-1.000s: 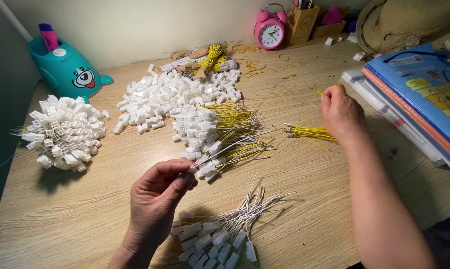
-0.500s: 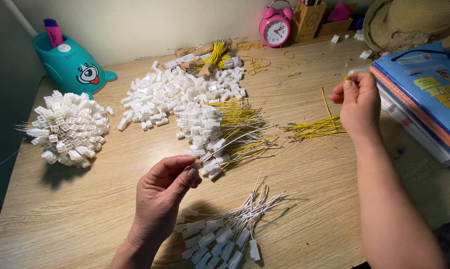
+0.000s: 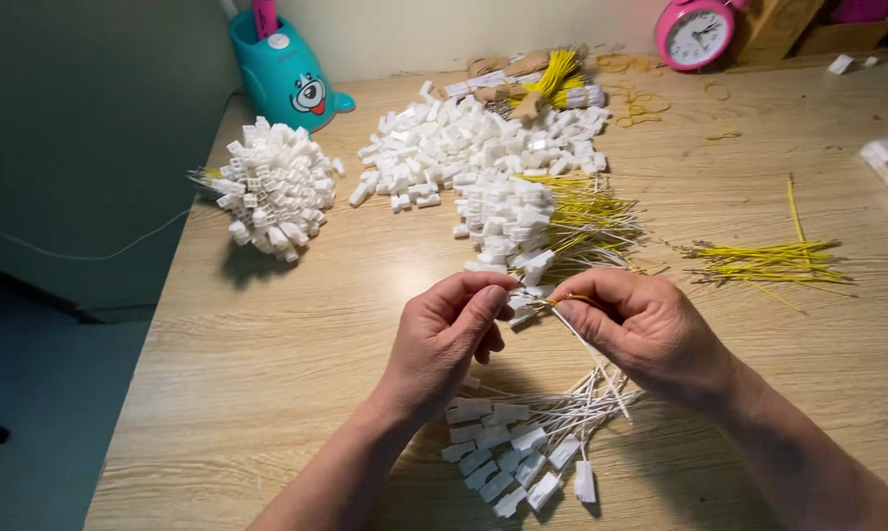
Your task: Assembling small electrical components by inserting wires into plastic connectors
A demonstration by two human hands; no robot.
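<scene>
Pinching a connector [image 3: 519, 307] in the left hand [image 3: 444, 339], the right hand [image 3: 641, 329] is gripping a yellow wire [image 3: 574, 298]; finished pieces [image 3: 523, 447] are lying below, loose wires [image 3: 769, 261] waiting rightward.

**White plug and yellow wire**

A small white plug [image 3: 523, 307] sits between the fingertips, just above the wooden table. A thin yellow wire [image 3: 574, 298] lies almost flat and touches the plug's right end. Both are partly hidden.

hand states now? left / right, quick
Left hand: closed, pinching a small white connector.
Right hand: closed, pinching a thin yellow wire at the connector.
</scene>
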